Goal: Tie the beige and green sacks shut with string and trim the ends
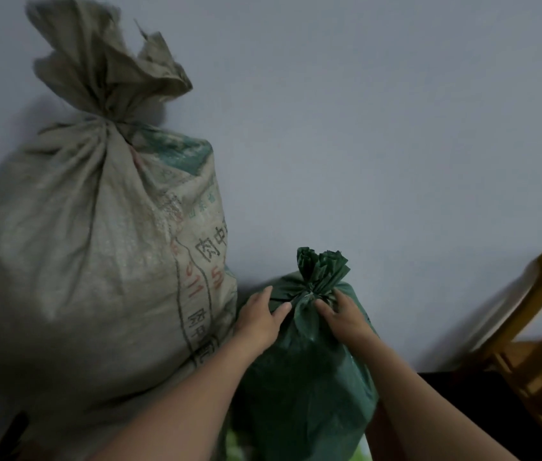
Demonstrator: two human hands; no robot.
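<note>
The left hand (259,322) lay spread on the green sack (306,377). The right hand (342,316) touched its neck (309,294), grip unclear.

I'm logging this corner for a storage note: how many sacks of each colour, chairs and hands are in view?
Beige sack: 1
Green sack: 1
Wooden chair: 1
Hands: 2, left hand and right hand, both on the green sack's neck
Total: 5
</note>
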